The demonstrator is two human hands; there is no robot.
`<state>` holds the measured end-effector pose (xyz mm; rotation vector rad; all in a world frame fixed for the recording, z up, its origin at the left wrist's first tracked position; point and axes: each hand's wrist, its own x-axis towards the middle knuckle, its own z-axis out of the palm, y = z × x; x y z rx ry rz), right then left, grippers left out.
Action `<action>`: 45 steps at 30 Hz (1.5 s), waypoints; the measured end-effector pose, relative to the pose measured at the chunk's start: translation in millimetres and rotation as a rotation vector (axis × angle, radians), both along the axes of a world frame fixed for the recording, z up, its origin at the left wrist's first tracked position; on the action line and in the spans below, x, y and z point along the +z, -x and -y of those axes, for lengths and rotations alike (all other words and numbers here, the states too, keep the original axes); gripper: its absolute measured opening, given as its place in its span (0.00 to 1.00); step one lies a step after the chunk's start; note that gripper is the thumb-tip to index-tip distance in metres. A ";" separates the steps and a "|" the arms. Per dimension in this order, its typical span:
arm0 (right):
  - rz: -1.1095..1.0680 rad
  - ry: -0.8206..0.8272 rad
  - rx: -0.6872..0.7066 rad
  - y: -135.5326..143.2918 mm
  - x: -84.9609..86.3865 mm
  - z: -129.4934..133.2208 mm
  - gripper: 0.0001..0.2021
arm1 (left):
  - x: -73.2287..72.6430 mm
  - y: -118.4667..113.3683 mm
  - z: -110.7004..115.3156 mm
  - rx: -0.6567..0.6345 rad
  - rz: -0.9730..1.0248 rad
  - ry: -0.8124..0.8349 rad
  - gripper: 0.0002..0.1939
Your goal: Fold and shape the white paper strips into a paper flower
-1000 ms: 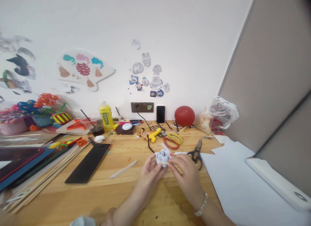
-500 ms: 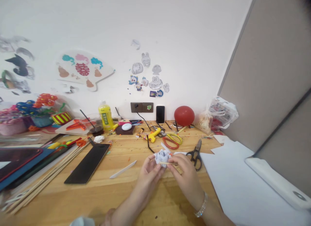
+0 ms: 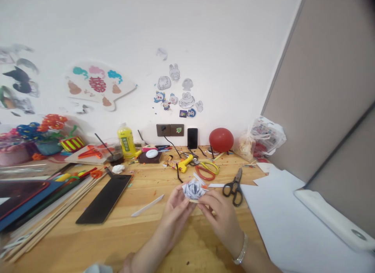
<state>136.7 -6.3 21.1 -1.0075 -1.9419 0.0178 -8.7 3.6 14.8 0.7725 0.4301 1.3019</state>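
A white paper flower (image 3: pixel 193 189), its layered strips curled round a darker middle, is held above the table at the centre. My left hand (image 3: pixel 175 210) is closed round its left side and underside. A pale thin stick (image 3: pixel 193 201) shows along the flower's near edge, most of it hidden. My right hand (image 3: pixel 215 210) pinches the stick's right end, its fingertips touching the flower. Black-handled scissors (image 3: pixel 234 187) lie just beyond my right hand. A loose white paper strip (image 3: pixel 147 205) rests on the table to the left.
Behind the hands are a yellow glue gun (image 3: pixel 185 163), scissors with red and yellow handles (image 3: pixel 206 170) and a red balloon (image 3: pixel 221 139). White paper sheets (image 3: pixel 281 214) cover the right side. A black phone-like slab (image 3: pixel 104 199) and long wooden sticks (image 3: pixel 58 216) lie left.
The flower has been tipped so its layered top shows more. The stick has gone from across its front to its lower edge. Both hands still hold on.
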 end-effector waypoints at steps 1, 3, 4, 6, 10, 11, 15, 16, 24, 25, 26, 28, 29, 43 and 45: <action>-0.032 0.011 0.009 0.6 0.4 0.7 0.08 | 0.5 0.2 0.0 -0.006 0.001 -0.003 0.15; -0.090 0.017 0.022 2.0 1.3 2.1 0.07 | 0.6 0.2 -0.1 -0.010 0.003 -0.004 0.15; -0.117 0.018 0.024 2.7 1.5 2.6 0.07 | 0.4 0.2 -0.2 -0.010 0.003 -0.003 0.15; -0.171 0.035 0.023 3.9 1.7 3.1 0.07 | -0.3 0.3 -0.4 -0.013 0.001 -0.001 0.15; -0.256 0.110 0.024 5.4 1.2 2.3 0.06 | -1.4 0.7 0.0 -0.014 0.003 -0.006 0.15; -0.264 0.125 0.023 5.4 1.1 2.0 0.05 | -1.5 0.7 0.2 -0.015 0.008 -0.007 0.14; -0.249 0.162 0.000 5.0 1.0 2.0 0.04 | -1.1 -0.3 -0.3 -0.002 0.031 0.022 0.11; -0.243 0.160 -0.002 4.8 1.0 2.1 0.04 | -1.1 -0.6 -0.7 0.009 0.038 0.031 0.10; -0.146 0.115 -0.030 4.1 4.1 2.8 0.05 | -3.7 -1.9 -2.9 0.033 0.007 0.078 0.12; -0.141 0.111 -0.035 4.2 4.2 3.0 0.05 | -4.2 -2.2 -2.9 0.032 0.005 0.078 0.12; -0.136 0.108 -0.039 4.3 4.2 3.2 0.05 | -4.5 -2.5 -2.8 0.033 0.004 0.078 0.12; -0.129 0.103 -0.054 4.3 3.5 3.4 0.04 | -5.0 -3.1 -2.5 0.036 -0.002 0.077 0.12; -0.126 0.101 -0.060 4.3 2.9 3.3 0.04 | -5.2 -3.4 -2.5 0.038 -0.004 0.076 0.12; -0.085 0.078 -0.055 4.7 -1.2 0.6 0.05 | -5.8 -2.4 -3.3 0.052 -0.020 0.077 0.12; -0.081 0.071 -0.051 4.8 -2.3 0.4 0.04 | -6.1 -2.6 -3.3 0.056 -0.020 0.077 0.12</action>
